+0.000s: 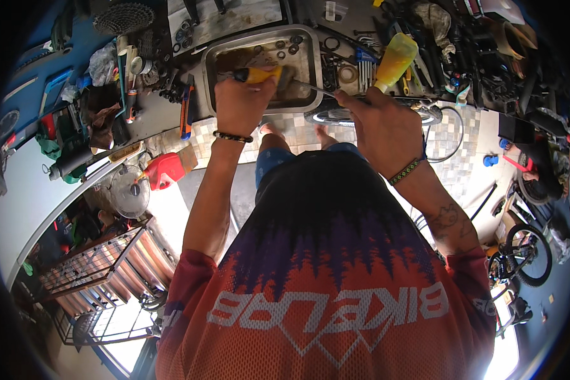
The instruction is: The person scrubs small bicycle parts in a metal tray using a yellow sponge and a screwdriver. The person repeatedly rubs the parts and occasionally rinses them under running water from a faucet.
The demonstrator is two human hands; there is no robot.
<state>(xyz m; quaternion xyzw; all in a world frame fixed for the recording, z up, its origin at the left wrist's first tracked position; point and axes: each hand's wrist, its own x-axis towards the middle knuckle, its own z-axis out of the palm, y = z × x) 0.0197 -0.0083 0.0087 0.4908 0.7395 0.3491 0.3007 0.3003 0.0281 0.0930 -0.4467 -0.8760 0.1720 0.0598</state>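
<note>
Brush: a tool with a yellow handle (258, 75) and a dark head, lying level over the metal tray, its head toward the tray's right half.
Left hand: the left hand (240, 104) is closed in a fist round the yellow handle, at the tray's near edge; a dark bead bracelet (232, 136) sits on the wrist just below the tray.
Thin metal part: a slim, bright curved rod (313, 88) runs from the tray's right side to the right hand; what it belongs to cannot be told.
Right hand: the right hand (383, 126) is closed, its fingers pinching the end of that rod, just right of the tray's near right corner; a woven green band (405, 171) is on the wrist.
Tray: a rectangular metal tray (210, 63) on the table, with brownish liquid and some small dark rings at its far side.
Bottle: a yellow plastic bottle (396, 60) stands tilted, right of the tray, just above the right hand.
Keys: a set of blue-held hex keys (365, 69) between tray and bottle.
Knife: an orange and black utility knife (186, 107) left of the tray.
Table: a cluttered table (152, 120) around the tray.
</note>
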